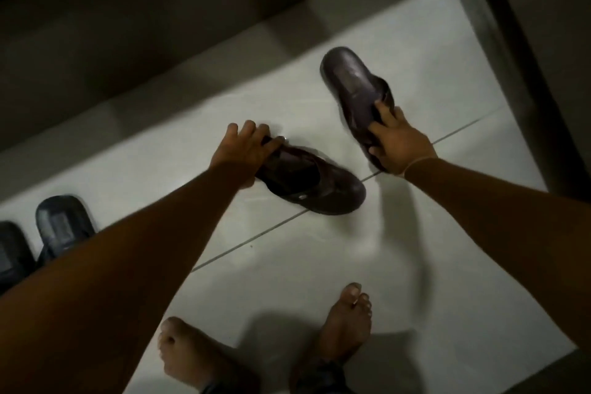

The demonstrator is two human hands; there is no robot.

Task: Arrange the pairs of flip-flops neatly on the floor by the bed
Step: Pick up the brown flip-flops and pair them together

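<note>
Two brown flip-flops are being gripped, one by the left hand (243, 150) at its strap (307, 182), one by the right hand (396, 141) (355, 86), likely for lining up beside the grey pair (60, 227) along the floor's (287, 265) bed-side edge.

Two flip-flops lie side by side on the floor (287, 265) at far left, the outer flip-flop (12, 253) beside the inner flip-flop (62, 227). Centre, the left hand (246, 153) grips one sandal (316, 184); right of it, the right hand (399, 145) grips another sandal (355, 89). The bed (128, 25) lies behind.
</note>
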